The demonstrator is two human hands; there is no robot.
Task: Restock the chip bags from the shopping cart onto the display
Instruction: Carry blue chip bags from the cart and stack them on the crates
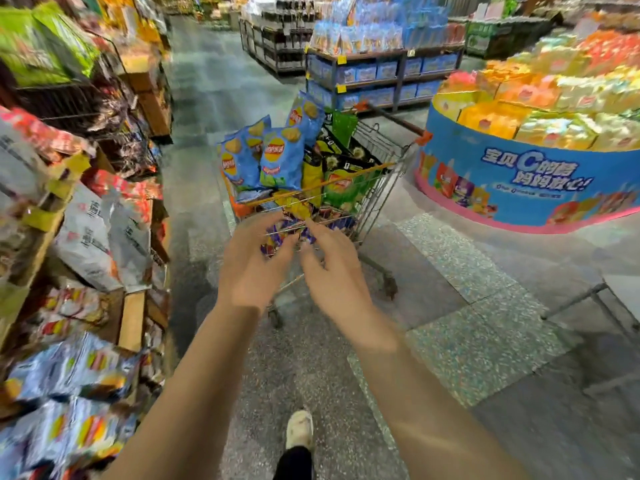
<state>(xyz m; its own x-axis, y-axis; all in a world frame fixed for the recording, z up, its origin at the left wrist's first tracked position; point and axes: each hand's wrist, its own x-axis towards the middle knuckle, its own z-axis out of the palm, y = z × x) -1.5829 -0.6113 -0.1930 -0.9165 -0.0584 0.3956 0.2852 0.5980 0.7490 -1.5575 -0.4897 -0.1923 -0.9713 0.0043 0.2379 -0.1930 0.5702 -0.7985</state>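
Note:
A wire shopping cart (382, 157) stands in the aisle ahead, piled with chip bags: blue bags (280, 157) upright at the left, green and yellow bags (341, 183) at the right, purple bags (332, 221) low at the near end. My left hand (251, 261) and my right hand (334, 268) are stretched out side by side in front of the cart's near end, fingers spread and loosely bent, holding nothing. The snack display (86, 233) runs along the left with bags in cardboard boxes.
A round blue promotional stand (519, 178) stacked with yellow and orange packs sits right of the cart. Blue-boxed shelves (381, 74) stand behind it. A metal frame (588, 299) juts in at the right. My shoe (299, 429) is on the speckled floor.

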